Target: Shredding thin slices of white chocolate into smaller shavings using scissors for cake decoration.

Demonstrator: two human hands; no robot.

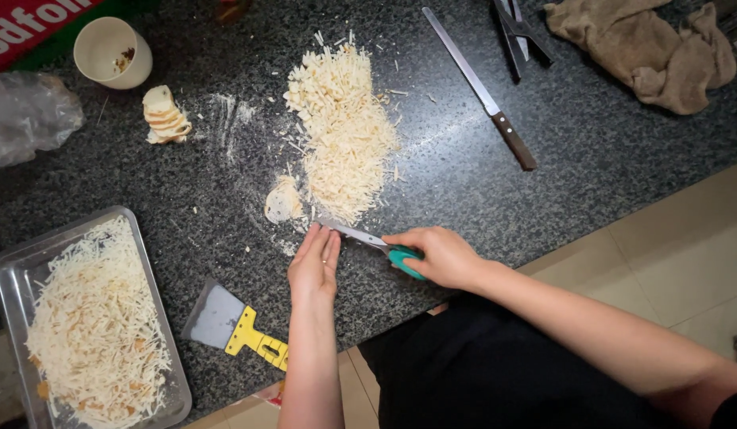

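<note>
— Teal-handled knife (376, 245) is gripped in the right hand (440, 256), fingers wrapped shut round the handle; its blade is laid flat toward the shreds (344, 131) on the counter (591, 151).

— And the left hand (314, 266)?

— Held flat and empty, fingers (324, 242) straight and close together, tips touching the blade near its point.

— What risk is seen?

— A fingertip could be nicked if the blade is slid sideways; shreds could be pushed off the heap.

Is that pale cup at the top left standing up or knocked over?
Tipped over. The cup lies on its side on the dark counter, its round mouth facing the camera, with only a few brown crumbs inside.
</note>
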